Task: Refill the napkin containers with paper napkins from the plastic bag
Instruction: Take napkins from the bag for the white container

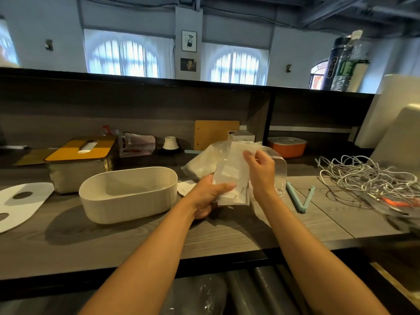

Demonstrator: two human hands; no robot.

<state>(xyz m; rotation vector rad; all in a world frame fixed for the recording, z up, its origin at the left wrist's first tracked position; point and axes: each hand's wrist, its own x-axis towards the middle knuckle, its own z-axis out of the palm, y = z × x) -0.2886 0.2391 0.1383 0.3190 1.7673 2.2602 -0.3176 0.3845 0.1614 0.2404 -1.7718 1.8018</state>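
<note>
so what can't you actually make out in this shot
- Head view: how many napkins remain, veiled by the filmy plastic bag.
- Left hand: fingers behind the stack.
- White container: near floor hidden by its front wall.
- Lid: cut by left edge.
- Cables: right end blurred.

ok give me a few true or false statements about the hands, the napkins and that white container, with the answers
1. The left hand grips the bottom of the napkin stack. True.
2. The white oval container is already full of napkins. False: no napkins show inside it.
3. The right hand pinches the top of the stack, where the plastic bag is. True.
4. The container's lid is on. False: it is open, and a white lid lies to its left.
5. The blue clip is closed on the bag. False: it lies open on the counter.
</note>
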